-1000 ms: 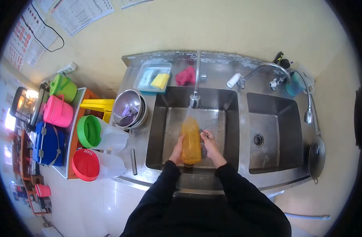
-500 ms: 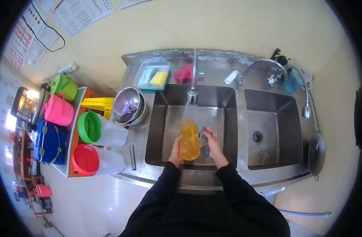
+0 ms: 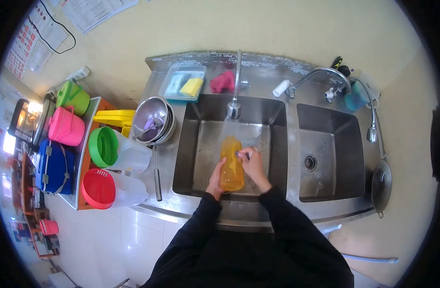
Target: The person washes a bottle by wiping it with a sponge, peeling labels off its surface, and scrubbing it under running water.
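An amber, see-through container (image 3: 232,165) is held over the large left basin, under the spray of the hanging tap (image 3: 233,111). My left hand (image 3: 217,176) grips it along its left side, fingers partly hidden behind it. My right hand (image 3: 252,165) is closed at the container's right side, its fingertips against the wall. A bit of the dark grey scouring pad (image 3: 238,154) shows at those fingertips; the rest of it is covered by the hand.
Stacked metal bowls (image 3: 152,120) and a long-handled tool (image 3: 157,177) lie left of the basin (image 3: 197,139). Behind are a yellow sponge (image 3: 191,87) in a plastic tub (image 3: 172,86) and a pink cloth (image 3: 223,82). Jugs with green (image 3: 103,147) and red (image 3: 98,188) tops crowd the left.
My right hand has moved up and left from beside the container onto its side, and the scouring pad is now mostly covered by the fingers. The left hand still holds the container.
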The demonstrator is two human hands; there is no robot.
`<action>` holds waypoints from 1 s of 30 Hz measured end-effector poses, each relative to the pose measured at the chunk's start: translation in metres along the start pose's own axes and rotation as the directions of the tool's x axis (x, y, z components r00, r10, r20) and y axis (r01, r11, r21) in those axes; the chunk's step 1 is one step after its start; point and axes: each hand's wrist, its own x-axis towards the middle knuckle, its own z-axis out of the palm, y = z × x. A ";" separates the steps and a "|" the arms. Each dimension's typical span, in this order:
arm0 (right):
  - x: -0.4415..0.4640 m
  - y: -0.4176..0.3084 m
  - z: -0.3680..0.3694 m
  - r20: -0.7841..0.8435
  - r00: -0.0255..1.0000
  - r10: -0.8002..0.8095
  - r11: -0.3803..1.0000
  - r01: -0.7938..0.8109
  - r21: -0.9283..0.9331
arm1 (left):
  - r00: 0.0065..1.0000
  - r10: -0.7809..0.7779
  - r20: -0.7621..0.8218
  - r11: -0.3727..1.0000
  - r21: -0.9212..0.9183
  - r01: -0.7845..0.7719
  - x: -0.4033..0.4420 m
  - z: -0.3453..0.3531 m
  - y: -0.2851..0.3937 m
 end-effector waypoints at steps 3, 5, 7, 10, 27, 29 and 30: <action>0.012 -0.003 0.003 0.046 0.999 -0.005 0.999 0.006 -0.033 | 0.996 0.010 0.093 0.997 -0.074 -0.003 -0.003 0.004 0.014; -0.003 -0.017 0.001 0.125 0.992 0.000 0.999 0.006 -0.047 | 0.998 0.017 0.058 0.999 -0.045 -0.014 0.001 0.000 0.016; 0.025 0.000 0.013 0.061 0.998 0.014 0.995 -0.008 -0.097 | 0.999 0.026 0.046 1.000 -0.016 -0.025 0.004 0.003 0.017; 0.023 0.002 0.019 0.132 0.987 0.094 0.994 -0.087 -0.059 | 0.997 0.043 0.057 0.998 -0.039 -0.041 0.000 0.008 0.011; 0.090 0.064 0.047 0.394 0.916 -0.070 0.997 0.069 0.018 | 0.926 0.356 0.126 0.931 -0.127 -0.341 0.027 0.003 0.018; 0.094 0.079 0.044 0.399 0.912 -0.091 0.996 0.083 0.036 | 0.917 0.377 0.130 0.921 -0.161 -0.356 0.033 0.002 0.024; 0.094 0.091 0.042 0.405 0.909 -0.099 0.995 0.095 0.029 | 0.925 0.344 0.160 0.931 -0.187 -0.314 0.033 0.002 0.029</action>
